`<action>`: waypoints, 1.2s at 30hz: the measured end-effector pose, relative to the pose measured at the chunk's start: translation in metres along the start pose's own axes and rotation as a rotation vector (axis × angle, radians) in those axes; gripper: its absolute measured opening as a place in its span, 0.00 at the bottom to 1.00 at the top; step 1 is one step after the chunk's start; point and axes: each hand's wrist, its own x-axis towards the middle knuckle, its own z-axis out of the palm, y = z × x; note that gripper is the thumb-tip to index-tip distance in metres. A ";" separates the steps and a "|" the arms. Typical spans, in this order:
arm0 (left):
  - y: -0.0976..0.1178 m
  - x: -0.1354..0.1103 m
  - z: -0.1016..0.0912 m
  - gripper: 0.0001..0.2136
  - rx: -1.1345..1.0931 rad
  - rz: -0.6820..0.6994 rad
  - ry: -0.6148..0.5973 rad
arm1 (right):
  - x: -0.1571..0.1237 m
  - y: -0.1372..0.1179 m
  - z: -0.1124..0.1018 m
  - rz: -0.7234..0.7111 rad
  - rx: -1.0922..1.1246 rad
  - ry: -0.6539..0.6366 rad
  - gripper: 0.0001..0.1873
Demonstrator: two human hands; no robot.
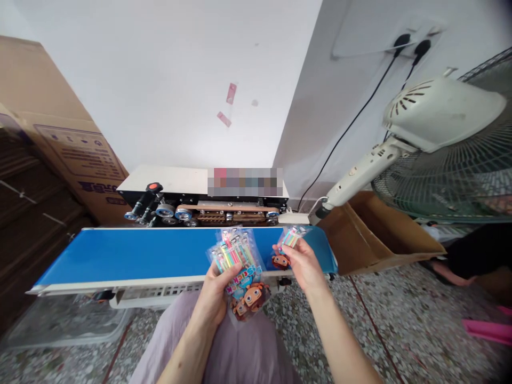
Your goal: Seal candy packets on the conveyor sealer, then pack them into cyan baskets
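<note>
A fanned stack of clear plastic packets (243, 277) is gripped in my left hand (216, 293), thumb on top. Each packet shows bright coloured sticks and a printed cartoon face. My right hand (303, 261) pinches a single packet (290, 240) of the same kind, held apart to the right of the stack. Both hands are over the near edge of a blue conveyor belt (152, 250). Behind the belt stands a band sealing machine (176, 184) with rollers, a brown band and a red-topped knob. My fingertips are partly hidden behind the packets.
An open cardboard box (372, 242) stands at the belt's right end, below a large fan (440, 117). Tall cardboard (68, 138) leans at the left. A clear plastic bin (72, 322) sits under the belt. Another person's foot (450, 272) shows at the far right.
</note>
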 end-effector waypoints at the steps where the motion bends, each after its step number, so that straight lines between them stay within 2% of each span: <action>1: 0.000 0.000 0.000 0.32 0.004 0.000 0.002 | 0.002 0.001 -0.001 -0.006 -0.003 -0.002 0.17; 7: -0.001 0.000 -0.002 0.33 0.013 -0.010 -0.016 | 0.015 0.004 -0.012 -0.005 0.010 0.106 0.21; 14: -0.002 0.002 -0.004 0.33 0.026 -0.004 -0.010 | 0.047 0.000 -0.037 0.083 -0.131 0.349 0.28; 19: -0.002 0.002 -0.003 0.33 0.026 -0.017 0.008 | 0.067 -0.001 -0.044 0.153 -0.235 0.388 0.24; 25: -0.002 0.001 0.000 0.27 0.019 -0.012 0.006 | 0.085 0.003 -0.022 0.193 -0.307 0.351 0.18; 30: -0.002 0.001 0.002 0.24 -0.008 0.003 -0.037 | 0.089 0.010 0.000 0.155 -0.328 0.324 0.22; 33: -0.003 0.002 0.000 0.23 -0.032 0.015 -0.065 | 0.068 0.011 0.012 -0.009 -0.361 0.314 0.21; 36: -0.004 0.002 -0.003 0.23 -0.043 0.021 -0.073 | 0.025 0.006 0.030 -0.193 -0.501 0.156 0.11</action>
